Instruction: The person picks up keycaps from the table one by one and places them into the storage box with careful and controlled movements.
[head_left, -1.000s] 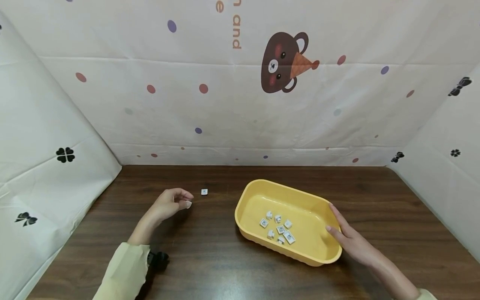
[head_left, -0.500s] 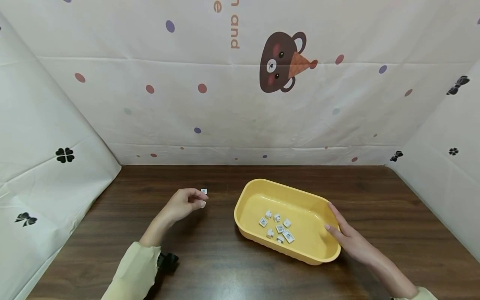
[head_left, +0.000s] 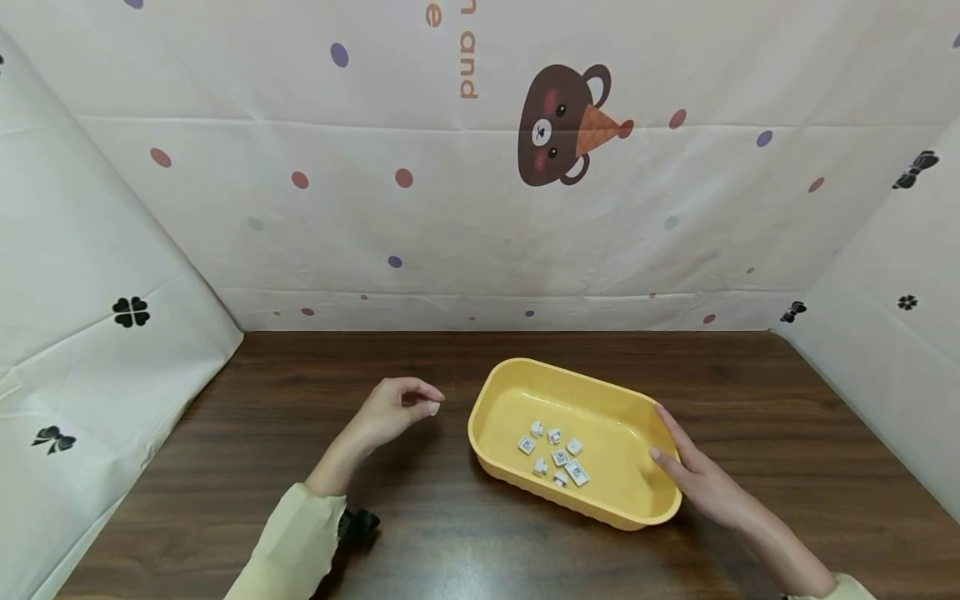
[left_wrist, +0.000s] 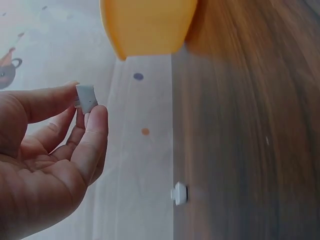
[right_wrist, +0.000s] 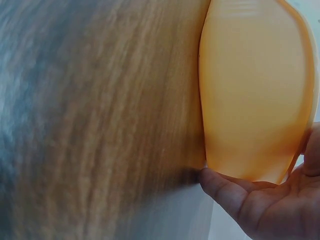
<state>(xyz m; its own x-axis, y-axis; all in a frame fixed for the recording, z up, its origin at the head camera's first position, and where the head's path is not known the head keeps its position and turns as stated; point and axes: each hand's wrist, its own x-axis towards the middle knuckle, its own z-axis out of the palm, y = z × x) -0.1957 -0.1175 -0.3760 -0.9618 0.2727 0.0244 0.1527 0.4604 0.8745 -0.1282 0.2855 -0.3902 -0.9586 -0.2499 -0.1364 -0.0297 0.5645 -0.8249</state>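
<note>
In the head view my left hand [head_left: 393, 412] is above the table, left of the yellow tub [head_left: 517, 371]. Between thumb and index finger it pinches a small white keycap [left_wrist: 87, 98], clearest in the left wrist view. Another white keycap [left_wrist: 180, 193] lies on the table; in the head view the left hand hides it. My right hand [head_left: 708, 483] holds the tub by its right end, thumb over the rim and fingers along the outer wall [right_wrist: 255, 100]. Several white keycaps [head_left: 577, 472] with printed marks lie scattered on the tub's floor.
The dark wooden table [head_left: 420, 533] runs back to a white cloth wall [head_left: 465, 233] printed with dots and a bear. More white cloth [head_left: 90, 375] closes off the left side, and the right side too. A dark device [head_left: 358, 525] sits at my left wrist.
My left hand has moved right toward the tub with the pinched keycap, passing in front of the keycap on the table. The right hand and tub have stayed put.
</note>
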